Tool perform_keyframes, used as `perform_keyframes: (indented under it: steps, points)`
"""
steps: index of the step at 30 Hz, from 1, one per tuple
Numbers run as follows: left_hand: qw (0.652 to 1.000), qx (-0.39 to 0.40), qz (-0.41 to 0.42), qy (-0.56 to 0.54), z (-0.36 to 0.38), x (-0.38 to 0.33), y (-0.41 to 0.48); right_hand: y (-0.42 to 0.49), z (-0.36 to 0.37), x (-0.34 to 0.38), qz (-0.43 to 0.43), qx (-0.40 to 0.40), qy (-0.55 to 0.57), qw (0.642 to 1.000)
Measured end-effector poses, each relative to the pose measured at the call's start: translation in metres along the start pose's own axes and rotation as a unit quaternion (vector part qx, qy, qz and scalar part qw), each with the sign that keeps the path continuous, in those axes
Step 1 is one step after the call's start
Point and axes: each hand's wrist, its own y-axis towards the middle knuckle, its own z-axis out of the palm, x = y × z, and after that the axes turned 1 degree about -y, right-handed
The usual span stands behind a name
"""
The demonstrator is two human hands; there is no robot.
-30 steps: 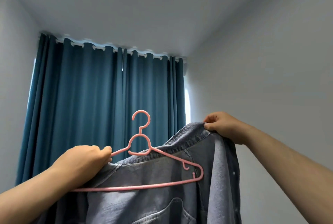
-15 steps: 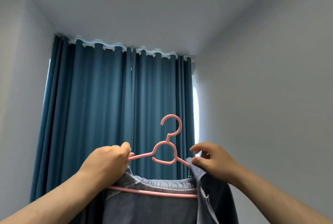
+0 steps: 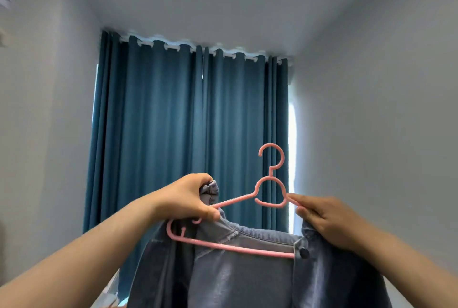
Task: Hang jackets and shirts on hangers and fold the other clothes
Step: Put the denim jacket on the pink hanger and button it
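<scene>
I see a pink hanger (image 3: 270, 198) held up in front of the teal curtain (image 3: 173, 134), hook uppermost and tilted, its left end lower than its right. All positions below are given relative to this hanger.

Left hand (image 3: 188, 199): at the hanger's left shoulder. Fingers are curled and clamp a bunched fold of the denim jacket (image 3: 247, 270) against the ribbed left arm of the hanger; a small wad of denim pokes up above the fingers. Thumb lies under the arm.

Right hand (image 3: 327, 221): at the hanger's right shoulder. Fingers (image 3: 301, 201) lie along the right arm just below the neck loop, with the thumb curled beneath, pinching the arm; the jacket's collar edge sits under the palm.

Denim jacket: hangs below the hanger, with the collar and neckline just behind the lower bar. The right side appears to be over the hanger's right arm. The left end of the hanger and its small inner hook stick out bare in front of the cloth. One dark button shows near the bar's right end.

Behind the hanger: curtain closed, a bright strip of window (image 3: 292, 158) at its right edge. Grey walls and ceiling all round.
</scene>
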Motion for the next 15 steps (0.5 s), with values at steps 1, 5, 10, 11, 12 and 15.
perform_keyframes:
  steps: [1, 5, 10, 11, 12, 15]
  points:
    - [1.000, 0.018, 0.013, 0.002, -0.008, 0.002, 0.000, 0.002, -0.005, -0.002, -0.007, -0.005, -0.012, 1.000]
    - [0.996, 0.064, 0.054, 0.044, -0.025, 0.004, 0.006, 0.010, -0.013, -0.009, -0.039, -0.012, -0.041, 0.998]
    - [0.992, 0.089, 0.047, 0.072, -0.039, 0.000, 0.010, 0.017, -0.033, -0.009, -0.081, -0.028, -0.109, 0.990]
    - [0.993, 0.087, 0.046, 0.065, -0.041, 0.000, 0.011, 0.017, -0.037, -0.007, -0.095, -0.023, -0.139, 0.986]
    - [0.994, 0.078, 0.044, 0.070, -0.043, 0.000, 0.013, 0.016, -0.039, -0.005, -0.116, -0.015, -0.185, 0.976]
    - [0.989, 0.014, 0.028, 0.147, -0.048, -0.009, 0.021, 0.020, -0.040, 0.008, -0.147, 0.012, -0.338, 0.929]
